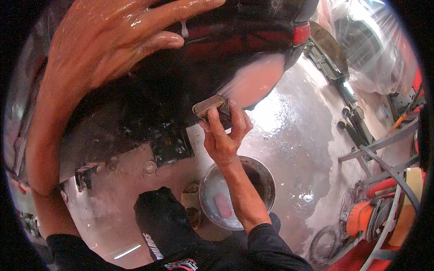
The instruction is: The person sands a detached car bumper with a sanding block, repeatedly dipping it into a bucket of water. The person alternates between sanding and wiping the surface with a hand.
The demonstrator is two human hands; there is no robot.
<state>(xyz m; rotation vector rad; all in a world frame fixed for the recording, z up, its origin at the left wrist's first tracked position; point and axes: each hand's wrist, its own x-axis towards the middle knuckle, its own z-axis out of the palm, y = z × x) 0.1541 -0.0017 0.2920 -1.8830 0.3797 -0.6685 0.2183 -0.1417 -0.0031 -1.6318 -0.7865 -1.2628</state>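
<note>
A dark, glossy vehicle body panel (149, 90) fills the upper middle. On its lower right corner is a smooth pinkish patch (258, 83), with pale streaks at its left edge. My right hand (226, 135) grips a worn brown sanding block (209, 105) at the lower left edge of this patch. Fingers lie over and beside the block. My left hand (104, 43), wet and shiny, is stretched out at the upper left over the panel, its fingers extended and holding nothing. A whitish drip hangs near its fingertips. Below my right forearm stands a round metal basin (204, 180).
Inside the basin lies a pink rectangular piece (222, 205) in cloudy liquid. The floor (289, 180) is wet and shiny. To the right are a grey metal frame (384, 151), an orange machine (360, 217) and something under clear plastic sheeting (375, 40). A red light (302, 34) tops the panel corner.
</note>
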